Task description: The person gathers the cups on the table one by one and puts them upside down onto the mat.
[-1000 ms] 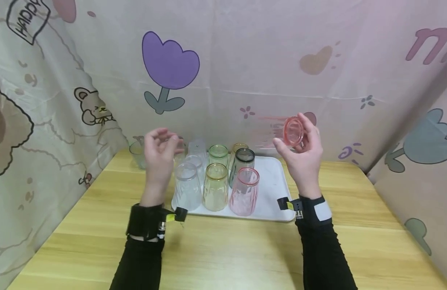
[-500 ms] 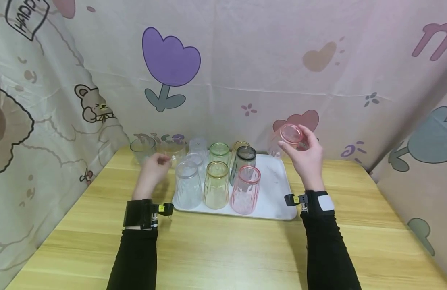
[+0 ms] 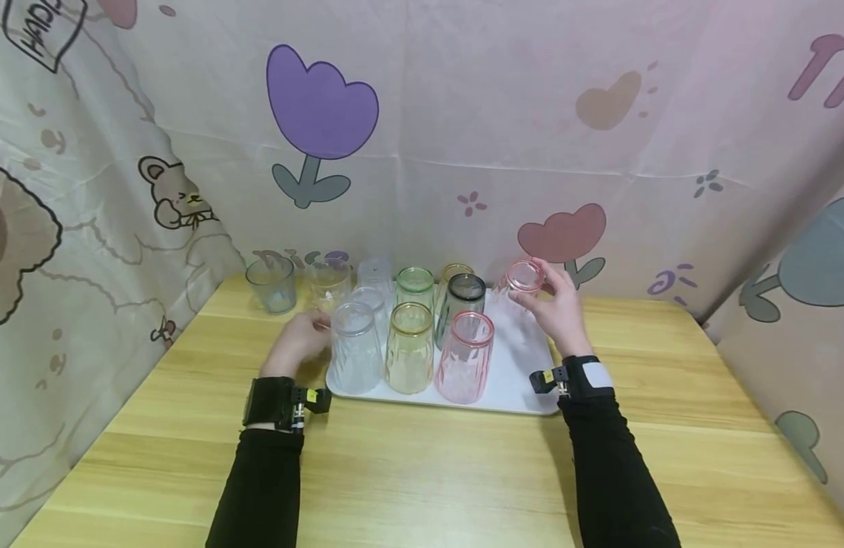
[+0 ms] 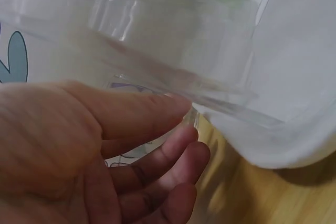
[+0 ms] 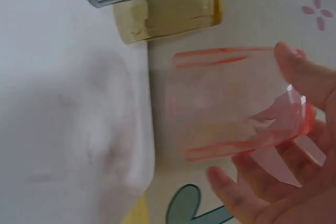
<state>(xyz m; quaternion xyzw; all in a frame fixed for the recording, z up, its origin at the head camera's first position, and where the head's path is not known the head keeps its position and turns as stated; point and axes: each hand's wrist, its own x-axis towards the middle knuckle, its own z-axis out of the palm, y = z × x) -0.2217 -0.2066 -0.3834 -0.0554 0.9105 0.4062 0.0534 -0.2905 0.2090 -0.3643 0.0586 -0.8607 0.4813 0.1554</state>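
The white tray [image 3: 516, 365] sits at twelve o'clock on the wooden table [image 3: 422, 472], crowded with upturned tumblers. The right hand [image 3: 557, 308] grips an inverted pink glass [image 3: 520, 293] at the tray's two o'clock corner. The left hand [image 3: 300, 342], fingers relaxed, touches the clear glass [image 3: 355, 348] at its nine o'clock edge.

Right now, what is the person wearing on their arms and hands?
Both arms have long black sleeves. The left wrist carries a wide black strap with a small black device and a yellow tag. The right wrist has a black strap with a white patch and a similar device. Both hands are bare, without gloves.
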